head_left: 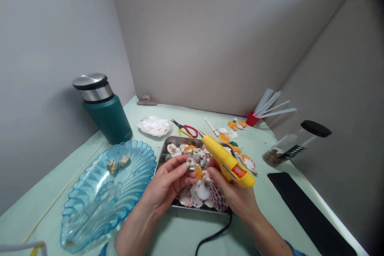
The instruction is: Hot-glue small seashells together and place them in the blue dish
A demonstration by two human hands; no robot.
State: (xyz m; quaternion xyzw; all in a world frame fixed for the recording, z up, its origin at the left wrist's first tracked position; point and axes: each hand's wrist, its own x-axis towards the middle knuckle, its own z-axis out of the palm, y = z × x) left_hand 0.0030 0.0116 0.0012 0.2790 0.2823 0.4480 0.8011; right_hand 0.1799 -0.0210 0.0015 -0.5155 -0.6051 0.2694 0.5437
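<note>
My left hand (172,178) pinches a small whitish-grey seashell (191,164) between thumb and fingers, above a metal tray (177,141) full of shells. In my right hand (237,196) is a yellow glue gun (225,160), its metal nozzle pointing up and to the left, a little above and apart from the held shell. The black cord (216,233) hangs down from the gun's side toward the table's front edge. White, orange and purple-speckled scallop shells (203,190) fill the tray beneath both hands.
A blue shell-shaped dish (90,208) at left holds two small shells. Behind stand a green bottle (108,116), a white crumpled bundle (154,126) and red-handled pliers (189,131). To the right are loose shells, a red cup (253,119) of glue sticks, a jar (285,148) and a black strip (306,208).
</note>
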